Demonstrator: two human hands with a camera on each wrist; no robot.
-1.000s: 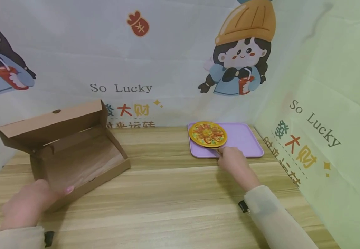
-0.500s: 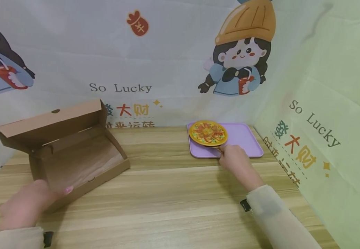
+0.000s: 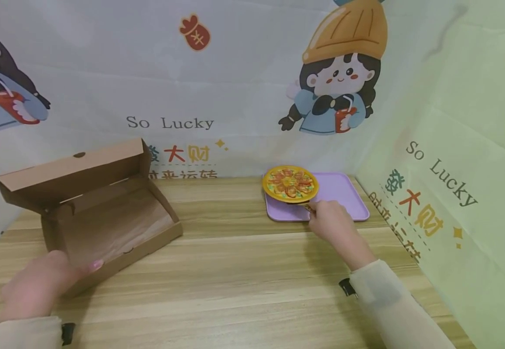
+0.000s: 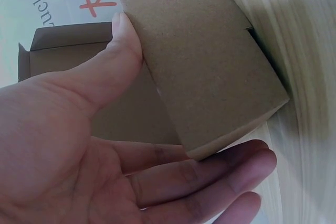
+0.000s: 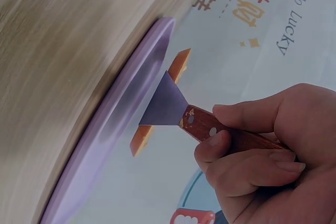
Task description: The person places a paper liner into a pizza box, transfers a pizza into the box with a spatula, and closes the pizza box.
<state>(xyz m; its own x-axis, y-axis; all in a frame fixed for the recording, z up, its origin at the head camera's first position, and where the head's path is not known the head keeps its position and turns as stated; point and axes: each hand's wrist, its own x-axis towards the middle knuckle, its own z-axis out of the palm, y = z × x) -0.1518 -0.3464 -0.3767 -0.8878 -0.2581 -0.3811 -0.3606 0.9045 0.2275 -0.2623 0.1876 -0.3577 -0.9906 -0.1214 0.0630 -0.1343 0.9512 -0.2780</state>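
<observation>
My right hand (image 3: 333,225) grips the wooden handle of a flat metal scraper (image 5: 164,103), fingers wrapped round it in the right wrist view. On the blade lies a round toy pizza (image 3: 290,184) with a yellow rim and red-green topping. It is raised over the left part of a lilac tray (image 3: 344,196), with a gap below it. At the left, my left hand (image 3: 39,283) holds the near-left corner of a brown cardboard pizza box (image 3: 152,246), whose lid stands up. In the left wrist view the thumb is at the wall's rim, the fingers beside the corner.
The wooden tabletop (image 3: 226,271) stretches between the box and the tray. A printed cloth (image 3: 244,87) hangs behind as a back wall, and another pale cloth side (image 3: 466,160) bounds the right.
The pizza on the scraper has risen slightly from the tray. My right hand has shifted a little up and right; the left hand and box have stayed in place.
</observation>
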